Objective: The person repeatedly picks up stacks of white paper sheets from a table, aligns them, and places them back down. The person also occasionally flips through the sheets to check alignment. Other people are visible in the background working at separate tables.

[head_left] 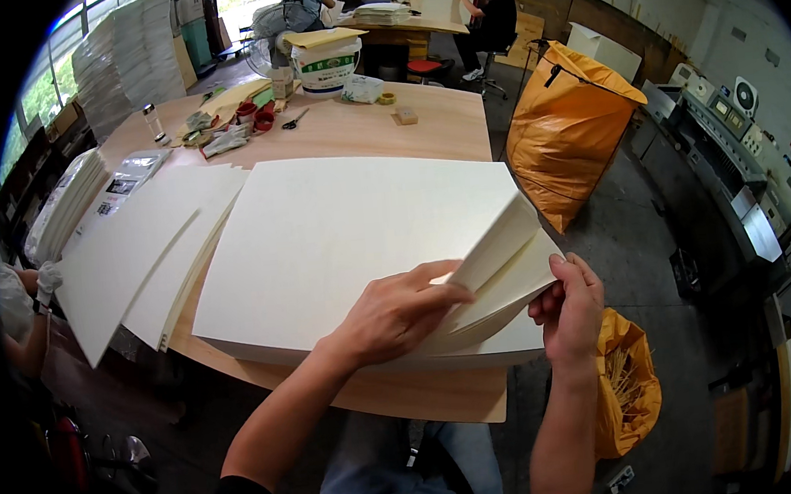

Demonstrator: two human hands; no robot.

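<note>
A thick stack of large white paper sheets (338,224) lies on the wooden table right in front of me. At its near right corner the upper sheets (493,244) are bent up and back, opening a gap above the lower sheets. My left hand (405,309) is at the bent-up part, its fingers curled against the paper edge and slightly blurred. With thumb on top and fingers beneath, my right hand (569,303) pinches the corner of several sheets under the gap.
More white sheets (135,249) overhang the table's left edge, near another person's gloved hand (48,277). Gloves, tape rolls (263,118), scissors (294,118) and a white bucket (326,67) stand farther back. Orange bags (563,132) are on the right. Two people sit at a far table.
</note>
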